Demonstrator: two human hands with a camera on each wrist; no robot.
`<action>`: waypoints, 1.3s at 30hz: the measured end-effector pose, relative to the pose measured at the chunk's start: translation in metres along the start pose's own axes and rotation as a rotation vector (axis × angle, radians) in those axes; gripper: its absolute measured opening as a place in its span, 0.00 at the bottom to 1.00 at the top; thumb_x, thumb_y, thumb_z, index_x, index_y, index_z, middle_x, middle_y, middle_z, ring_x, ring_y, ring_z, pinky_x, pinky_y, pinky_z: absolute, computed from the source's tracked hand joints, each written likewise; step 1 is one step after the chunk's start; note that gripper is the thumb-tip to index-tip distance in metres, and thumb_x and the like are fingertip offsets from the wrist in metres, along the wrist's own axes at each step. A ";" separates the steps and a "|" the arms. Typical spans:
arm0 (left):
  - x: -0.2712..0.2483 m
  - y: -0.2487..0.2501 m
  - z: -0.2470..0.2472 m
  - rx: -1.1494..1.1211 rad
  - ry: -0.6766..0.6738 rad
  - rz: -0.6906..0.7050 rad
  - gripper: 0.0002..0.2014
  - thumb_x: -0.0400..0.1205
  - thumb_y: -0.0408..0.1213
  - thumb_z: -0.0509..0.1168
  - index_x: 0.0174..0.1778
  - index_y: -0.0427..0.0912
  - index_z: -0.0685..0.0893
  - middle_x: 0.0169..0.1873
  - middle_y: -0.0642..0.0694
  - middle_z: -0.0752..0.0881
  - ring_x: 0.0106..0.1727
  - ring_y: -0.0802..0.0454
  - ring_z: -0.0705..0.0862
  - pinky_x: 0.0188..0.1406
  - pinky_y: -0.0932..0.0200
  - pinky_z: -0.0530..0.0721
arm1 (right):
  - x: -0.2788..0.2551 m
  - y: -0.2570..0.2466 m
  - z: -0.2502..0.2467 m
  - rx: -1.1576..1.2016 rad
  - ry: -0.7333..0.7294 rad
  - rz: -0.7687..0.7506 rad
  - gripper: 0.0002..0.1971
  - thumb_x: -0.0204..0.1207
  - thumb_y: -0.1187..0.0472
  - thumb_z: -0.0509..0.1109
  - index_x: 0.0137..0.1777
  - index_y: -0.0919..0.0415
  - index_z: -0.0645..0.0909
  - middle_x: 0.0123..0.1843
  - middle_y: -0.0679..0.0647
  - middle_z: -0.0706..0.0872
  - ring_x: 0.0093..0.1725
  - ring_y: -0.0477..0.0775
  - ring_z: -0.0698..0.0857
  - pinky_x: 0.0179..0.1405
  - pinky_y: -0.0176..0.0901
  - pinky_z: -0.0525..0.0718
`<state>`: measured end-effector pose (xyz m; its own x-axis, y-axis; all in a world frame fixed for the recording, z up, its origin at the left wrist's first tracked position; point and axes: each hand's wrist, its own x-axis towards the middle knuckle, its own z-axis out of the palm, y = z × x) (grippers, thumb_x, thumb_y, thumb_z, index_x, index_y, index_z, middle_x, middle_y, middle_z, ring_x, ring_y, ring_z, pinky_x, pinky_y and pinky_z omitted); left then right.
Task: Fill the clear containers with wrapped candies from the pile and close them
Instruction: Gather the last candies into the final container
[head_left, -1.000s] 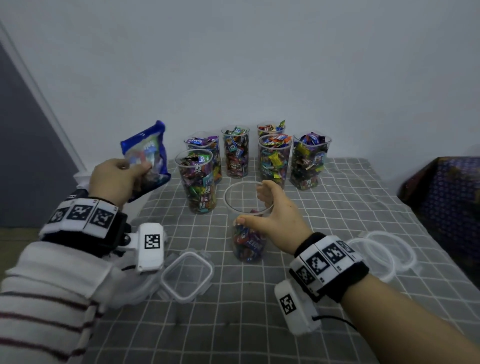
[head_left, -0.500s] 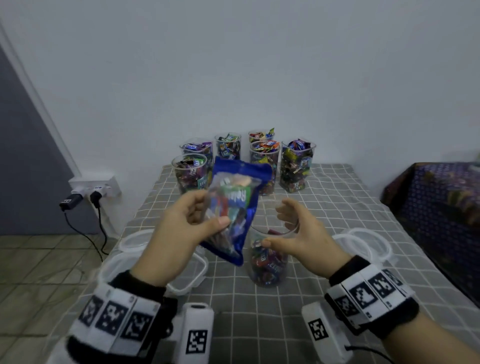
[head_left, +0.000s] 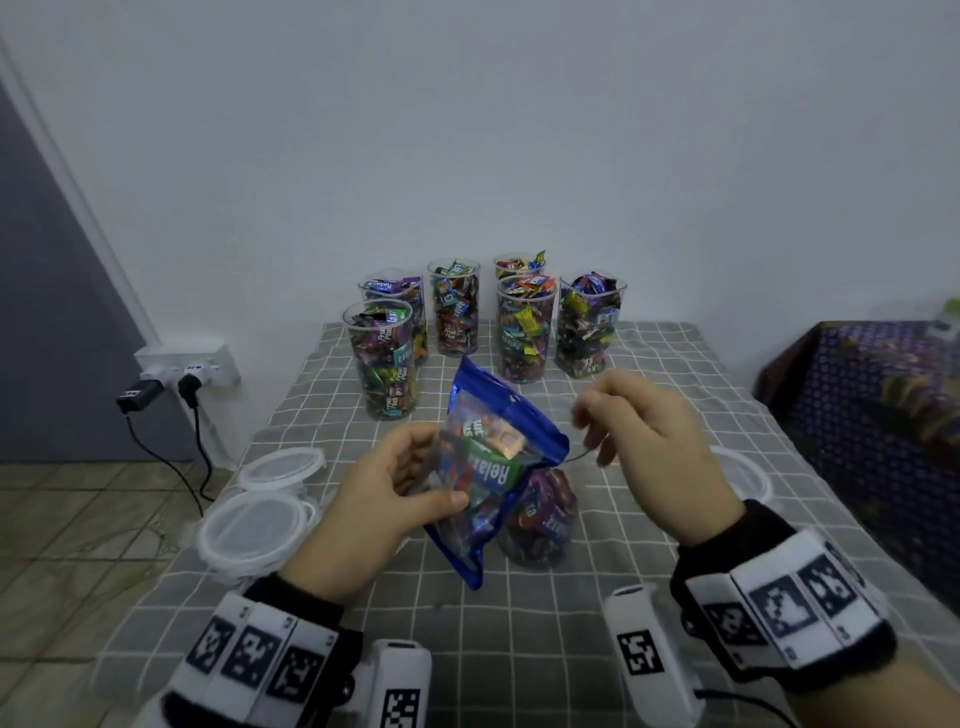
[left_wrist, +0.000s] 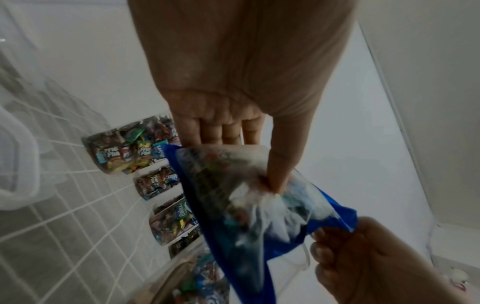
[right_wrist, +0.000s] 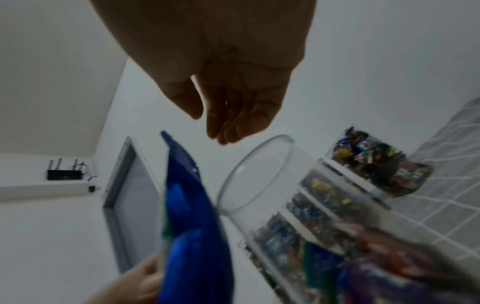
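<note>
Six filled containers (head_left: 524, 328) at rear. Left hand (head_left: 374, 506) gripping blue candy bag (head_left: 485, 467) over part-filled container (head_left: 540, 519). Right hand (head_left: 649, 441) alongside, fingers loosely curled, empty.

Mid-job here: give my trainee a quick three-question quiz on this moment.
1. True or false: the left hand holds the blue bag.
2. How many full cups stand at the back of the table?
3. The right hand is: A) gripping a lid, B) loosely curled above the front cup, holding nothing visible, C) flat on the table.

Key: 1 true; 2 six; 3 B.
</note>
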<state>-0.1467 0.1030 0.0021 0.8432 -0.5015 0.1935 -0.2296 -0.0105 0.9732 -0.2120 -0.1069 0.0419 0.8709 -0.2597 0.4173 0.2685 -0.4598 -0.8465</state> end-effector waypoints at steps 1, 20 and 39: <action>0.001 -0.003 -0.001 -0.008 -0.003 -0.011 0.22 0.65 0.29 0.74 0.55 0.44 0.80 0.48 0.55 0.90 0.51 0.59 0.87 0.45 0.68 0.83 | -0.001 -0.005 0.004 -0.023 -0.078 0.003 0.16 0.74 0.49 0.61 0.33 0.60 0.78 0.29 0.51 0.80 0.29 0.47 0.78 0.31 0.49 0.77; -0.008 -0.017 0.001 0.130 0.178 -0.186 0.12 0.82 0.40 0.64 0.33 0.40 0.78 0.21 0.53 0.78 0.24 0.59 0.77 0.26 0.68 0.76 | -0.024 0.006 0.084 0.181 -0.511 0.422 0.14 0.86 0.62 0.54 0.40 0.62 0.75 0.18 0.47 0.76 0.15 0.44 0.72 0.15 0.34 0.70; -0.008 -0.035 0.008 -0.241 0.055 -0.231 0.11 0.76 0.39 0.62 0.30 0.38 0.78 0.23 0.39 0.72 0.25 0.46 0.71 0.23 0.61 0.74 | -0.035 0.015 0.093 0.501 -0.399 0.558 0.15 0.85 0.66 0.52 0.39 0.66 0.76 0.22 0.54 0.80 0.18 0.49 0.77 0.18 0.38 0.79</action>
<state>-0.1486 0.1007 -0.0345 0.8862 -0.4620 -0.0358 0.0869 0.0898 0.9922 -0.2004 -0.0256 -0.0159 0.9846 0.0259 -0.1731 -0.1749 0.1015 -0.9793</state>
